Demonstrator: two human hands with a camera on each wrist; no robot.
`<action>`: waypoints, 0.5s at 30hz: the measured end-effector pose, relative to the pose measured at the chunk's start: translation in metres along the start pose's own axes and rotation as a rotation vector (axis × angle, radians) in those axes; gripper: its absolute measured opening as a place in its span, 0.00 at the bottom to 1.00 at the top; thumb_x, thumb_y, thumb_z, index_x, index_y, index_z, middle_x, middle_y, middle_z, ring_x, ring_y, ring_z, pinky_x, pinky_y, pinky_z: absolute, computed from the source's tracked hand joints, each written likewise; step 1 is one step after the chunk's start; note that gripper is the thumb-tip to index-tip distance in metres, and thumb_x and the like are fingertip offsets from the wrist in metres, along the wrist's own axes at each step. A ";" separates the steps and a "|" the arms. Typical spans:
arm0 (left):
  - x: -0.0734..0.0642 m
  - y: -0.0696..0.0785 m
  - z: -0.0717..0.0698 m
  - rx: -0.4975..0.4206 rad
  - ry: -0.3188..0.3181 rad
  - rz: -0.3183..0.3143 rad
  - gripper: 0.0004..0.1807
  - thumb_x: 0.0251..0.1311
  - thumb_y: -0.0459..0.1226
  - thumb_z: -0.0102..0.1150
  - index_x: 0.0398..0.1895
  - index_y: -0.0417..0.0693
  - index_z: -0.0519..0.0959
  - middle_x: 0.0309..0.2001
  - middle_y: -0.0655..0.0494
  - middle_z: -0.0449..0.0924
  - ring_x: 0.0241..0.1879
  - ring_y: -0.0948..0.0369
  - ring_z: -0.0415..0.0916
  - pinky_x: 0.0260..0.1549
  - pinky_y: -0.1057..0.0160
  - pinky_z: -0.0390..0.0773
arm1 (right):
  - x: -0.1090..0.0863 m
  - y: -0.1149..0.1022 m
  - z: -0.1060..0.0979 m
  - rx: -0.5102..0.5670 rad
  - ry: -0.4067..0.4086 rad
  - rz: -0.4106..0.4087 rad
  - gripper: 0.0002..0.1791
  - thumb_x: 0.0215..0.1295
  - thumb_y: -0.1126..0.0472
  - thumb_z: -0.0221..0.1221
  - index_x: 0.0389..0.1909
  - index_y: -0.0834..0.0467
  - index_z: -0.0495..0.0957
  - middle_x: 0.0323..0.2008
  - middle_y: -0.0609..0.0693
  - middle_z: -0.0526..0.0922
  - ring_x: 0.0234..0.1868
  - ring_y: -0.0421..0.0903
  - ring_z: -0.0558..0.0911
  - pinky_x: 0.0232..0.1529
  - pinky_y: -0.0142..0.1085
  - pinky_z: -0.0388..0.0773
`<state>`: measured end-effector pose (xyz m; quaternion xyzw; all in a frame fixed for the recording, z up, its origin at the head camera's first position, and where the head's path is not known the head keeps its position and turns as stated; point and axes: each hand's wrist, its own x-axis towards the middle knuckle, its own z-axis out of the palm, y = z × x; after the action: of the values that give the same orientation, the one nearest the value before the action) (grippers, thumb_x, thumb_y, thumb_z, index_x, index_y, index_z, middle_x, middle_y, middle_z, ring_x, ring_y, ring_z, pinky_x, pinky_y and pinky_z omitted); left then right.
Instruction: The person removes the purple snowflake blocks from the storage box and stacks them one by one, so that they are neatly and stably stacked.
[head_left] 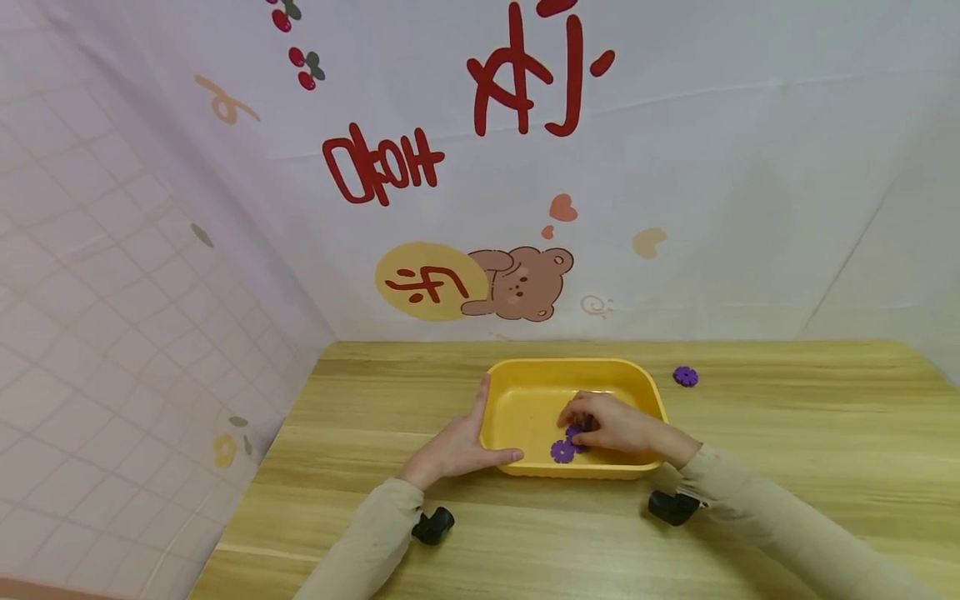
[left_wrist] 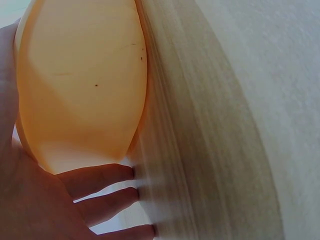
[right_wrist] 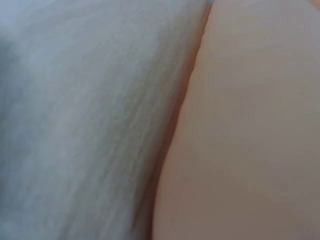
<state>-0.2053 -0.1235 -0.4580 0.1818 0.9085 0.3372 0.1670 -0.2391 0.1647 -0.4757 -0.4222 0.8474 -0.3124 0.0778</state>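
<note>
My left hand (head_left: 459, 442) lies against the left end of a yellow plastic tray (head_left: 652, 392), thumb over the near rim and fingers along the outer wall. In the left wrist view, straight, spread fingers (left_wrist: 100, 181) press along the tray's wall (left_wrist: 85, 100). Inside the tray, my right hand (head_left: 611, 422) reaches over the right end with curled fingers and pinches a purple notched disc (head_left: 574, 437), partly hidden by its fingertips. Right beside it on the tray floor lies another purple notched disc (head_left: 562, 452). The right wrist view shows mostly skin and sleeve.
One more purple notched disc (head_left: 686, 377) lies on the wooden table (head_left: 787, 442), to the right of the tray's far corner. A white printed cloth (head_left: 712, 167) hangs behind the table's back edge, and a grid-patterned cloth (head_left: 97, 333) stands along the left.
</note>
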 end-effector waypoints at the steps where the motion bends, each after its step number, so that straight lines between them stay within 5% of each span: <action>1: 0.000 0.000 0.001 0.002 -0.001 0.000 0.68 0.49 0.64 0.65 0.76 0.53 0.26 0.30 0.52 0.74 0.28 0.61 0.73 0.36 0.60 0.74 | -0.001 0.000 0.000 -0.002 -0.004 -0.005 0.11 0.58 0.65 0.67 0.42 0.59 0.81 0.39 0.49 0.78 0.37 0.44 0.75 0.40 0.37 0.74; 10: 0.001 -0.002 0.001 0.011 -0.002 -0.006 0.68 0.50 0.63 0.65 0.76 0.55 0.24 0.29 0.52 0.73 0.28 0.60 0.72 0.36 0.60 0.74 | -0.005 -0.003 0.000 0.004 -0.061 0.007 0.19 0.51 0.65 0.71 0.46 0.58 0.81 0.45 0.49 0.75 0.45 0.47 0.73 0.49 0.42 0.71; 15: 0.001 -0.003 0.000 0.018 0.001 -0.005 0.67 0.50 0.63 0.65 0.76 0.55 0.25 0.27 0.52 0.73 0.27 0.61 0.72 0.37 0.60 0.74 | -0.002 -0.001 0.000 0.022 -0.034 0.012 0.16 0.53 0.68 0.69 0.44 0.60 0.81 0.41 0.49 0.76 0.39 0.44 0.74 0.42 0.38 0.73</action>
<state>-0.2068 -0.1246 -0.4604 0.1809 0.9121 0.3285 0.1658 -0.2372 0.1656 -0.4751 -0.4215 0.8449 -0.3141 0.0990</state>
